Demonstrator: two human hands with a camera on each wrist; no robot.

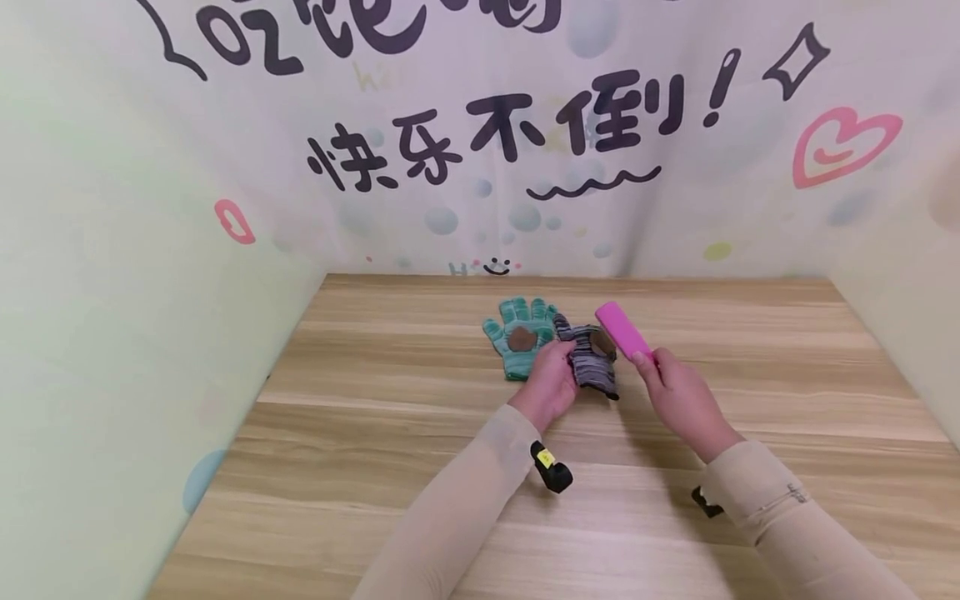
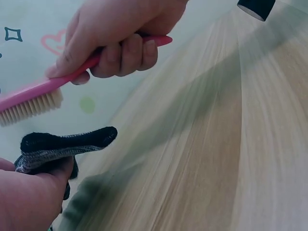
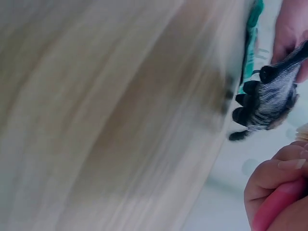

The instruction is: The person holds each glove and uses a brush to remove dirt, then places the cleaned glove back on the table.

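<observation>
A grey-and-black striped glove with a brown patch is held up by my left hand, thumb on top and fingers beneath. My right hand grips the handle of a pink brush, whose head is close to the glove's right side. In the left wrist view the pale bristles face down above the glove, apart from it. A teal glove with a brown round patch lies flat on the table, just left of the striped one and partly behind my left hand.
The wood-grain table reaches back to a white cloth backdrop with black lettering and drawings. Pale walls stand on the left and right. A black wrist device hangs under the left forearm, another by the right cuff.
</observation>
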